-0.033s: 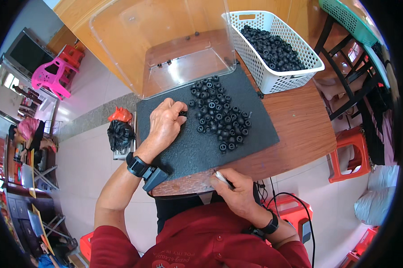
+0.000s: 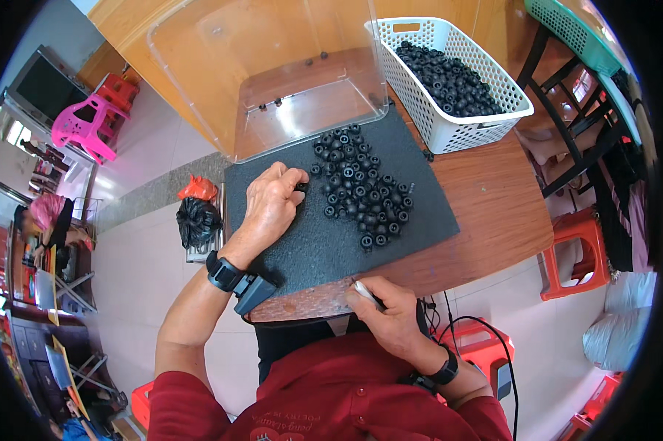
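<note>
Lowest, just right of bottom centre: right hand (image 2: 386,309), curled snugly round a slim pale-and-dark tool (image 2: 367,295) at the near edge of the table (image 2: 493,213); perhaps held low to leave the work surface free. Cannot tell the kind of tool. A little farther, left of centre: left hand (image 2: 273,197), reaching over a dark mat (image 2: 302,253), thumb and finger narrowed on one small black piece (image 2: 302,187), mostly hidden; likely pinched for a firm hold on something so round. Just right of those fingertips, mid-frame: loose pile of black pieces (image 2: 361,191), within easy reach, probably on the mat against rolling. Beyond, upper centre: clear tub (image 2: 384,110), apparently on its side, mouth toward the mat, perhaps to catch strays. Upper right: white basket (image 2: 409,103), well stocked with more black pieces, set back probably as a store. Off the table, left of centre: black bag (image 2: 198,222) beside an orange bag (image 2: 198,188). Farthest, upper left: dark screen (image 2: 46,79).
</note>
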The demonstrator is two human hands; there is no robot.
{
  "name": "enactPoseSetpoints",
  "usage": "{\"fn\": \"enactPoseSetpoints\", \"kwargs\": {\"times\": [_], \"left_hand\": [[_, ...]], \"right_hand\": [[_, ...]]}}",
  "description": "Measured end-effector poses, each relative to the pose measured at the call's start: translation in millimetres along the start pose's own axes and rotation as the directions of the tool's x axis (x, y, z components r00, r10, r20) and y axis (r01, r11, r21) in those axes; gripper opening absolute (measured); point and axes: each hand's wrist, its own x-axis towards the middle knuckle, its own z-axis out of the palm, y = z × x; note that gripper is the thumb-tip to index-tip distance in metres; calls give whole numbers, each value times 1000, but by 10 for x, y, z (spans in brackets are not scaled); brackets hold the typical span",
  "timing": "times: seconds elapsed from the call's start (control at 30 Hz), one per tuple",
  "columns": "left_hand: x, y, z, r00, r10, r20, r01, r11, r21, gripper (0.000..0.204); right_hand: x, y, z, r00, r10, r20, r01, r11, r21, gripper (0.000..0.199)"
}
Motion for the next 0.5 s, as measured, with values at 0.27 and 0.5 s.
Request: {"fn": "enactPoseSetpoints", "kwargs": {"times": [0.27, 0.5], "left_hand": [[-78, 56, -85, 997, 76, 4, -76, 995, 62, 23], [-107, 189, -109, 993, -37, 109, 52, 989, -137, 27]], "right_hand": [[-19, 16, 11, 998, 65, 14, -65, 998, 25, 17], [-21, -2, 11, 997, 73, 3, -74, 997, 22, 17]]}}
